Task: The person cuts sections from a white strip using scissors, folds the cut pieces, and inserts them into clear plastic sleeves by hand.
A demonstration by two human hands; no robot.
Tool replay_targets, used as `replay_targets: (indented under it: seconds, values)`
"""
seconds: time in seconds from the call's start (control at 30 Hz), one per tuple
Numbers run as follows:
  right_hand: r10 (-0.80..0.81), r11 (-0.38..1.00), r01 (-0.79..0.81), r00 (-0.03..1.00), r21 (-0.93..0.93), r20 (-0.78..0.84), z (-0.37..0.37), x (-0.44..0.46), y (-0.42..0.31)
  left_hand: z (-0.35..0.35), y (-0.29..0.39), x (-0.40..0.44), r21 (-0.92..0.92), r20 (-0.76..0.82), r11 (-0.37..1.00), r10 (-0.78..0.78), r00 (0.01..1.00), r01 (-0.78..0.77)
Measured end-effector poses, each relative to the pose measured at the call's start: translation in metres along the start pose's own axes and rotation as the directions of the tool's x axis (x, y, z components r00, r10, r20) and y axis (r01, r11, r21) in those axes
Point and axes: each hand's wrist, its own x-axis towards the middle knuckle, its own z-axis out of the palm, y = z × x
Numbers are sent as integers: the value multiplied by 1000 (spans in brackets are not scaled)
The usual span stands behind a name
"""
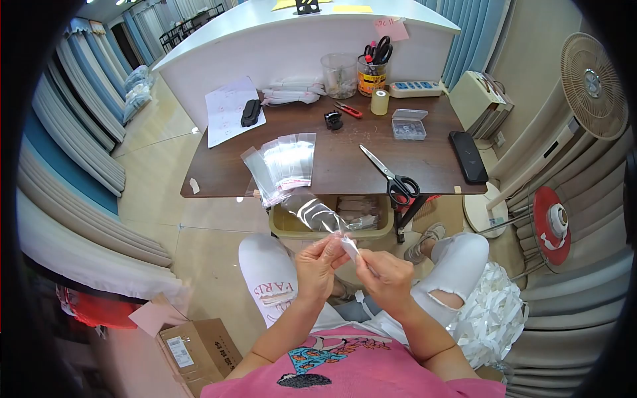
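Head cam: clear plastic sleeve (pixel 314 211) at ctr of frame, running from the hands up twd fanned sleeve stack (pixel 286 162) by front edge of table (pixel 219 176). L hand (pixel 317 263) pinches sleeve's near end, thumb vs. fingers; R hand (pixel 385 275) pinches white piece (pixel 350 248) right beside it, can't tell if strip or folded flap. Prob. best: L pinch firm but flat, R slow & at low angle, so thin film doesn't crease or tear; avoid snagging scissors (pixel 390 176), right of ctr.
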Motion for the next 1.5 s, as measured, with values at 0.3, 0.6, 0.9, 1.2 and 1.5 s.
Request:
replay_targets:
  seconds: [0.3, 0.6, 0.9, 1.2, 1.5]
  values:
    - [605, 468, -724, 681, 507, 413, -3, 4, 12, -3, 0, -3, -49, 151, 992, -108, 983, 116]
    - [531, 595, -670, 742, 444, 409, 7, 2, 15, -7, -9, 0, -31, 65, 999, -33, 997, 35]
    - [555, 395, -703, 695, 591, 457, -1, -18, 28, -5, -19, -5, -3, -36, 999, -38, 999, 38]
    - [554, 428, -663, 729, 614, 402, 0, -20, 28, 1, -23, -13, -64, -59, 996, -67, 996, 63]
    - [361, 876, -362, 930, 319, 63, 14, -34, 45, 7, -48, -20, -163, -16, 974, -160, 987, 155]
